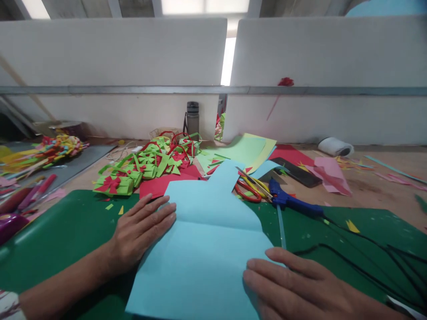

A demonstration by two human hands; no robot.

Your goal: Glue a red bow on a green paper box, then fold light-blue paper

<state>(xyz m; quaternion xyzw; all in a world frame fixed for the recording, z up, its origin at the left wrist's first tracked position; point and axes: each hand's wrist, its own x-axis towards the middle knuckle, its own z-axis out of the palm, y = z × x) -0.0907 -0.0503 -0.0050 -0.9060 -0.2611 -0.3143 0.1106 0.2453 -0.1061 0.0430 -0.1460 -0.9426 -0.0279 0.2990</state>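
A large sheet of light blue paper (pixel 203 262), with a crease across it and a narrow cut part at its far end, lies before me on a green mat (pixel 86 235). My left hand (pixel 140 231) rests along its left edge, fingers stretched out flat. On the right edge lies my right hand (pixel 290 280), its fingers also extended over the paper. Just beyond the sheet are scissors with red handles (pixel 248 193), a yellow-handled pair (pixel 262 186) and a blue glue gun (pixel 293 201) with a clear glue stick showing.
Small green paper boxes with red bows (pixel 115 184) are piled at the back left. Behind stand a dark bottle (pixel 192 118) and a white partition (pixel 116 53). A black phone (pixel 296 172) and a white roll (pixel 335 146) lie right. Black cables (pixel 353 262) cross the mat.
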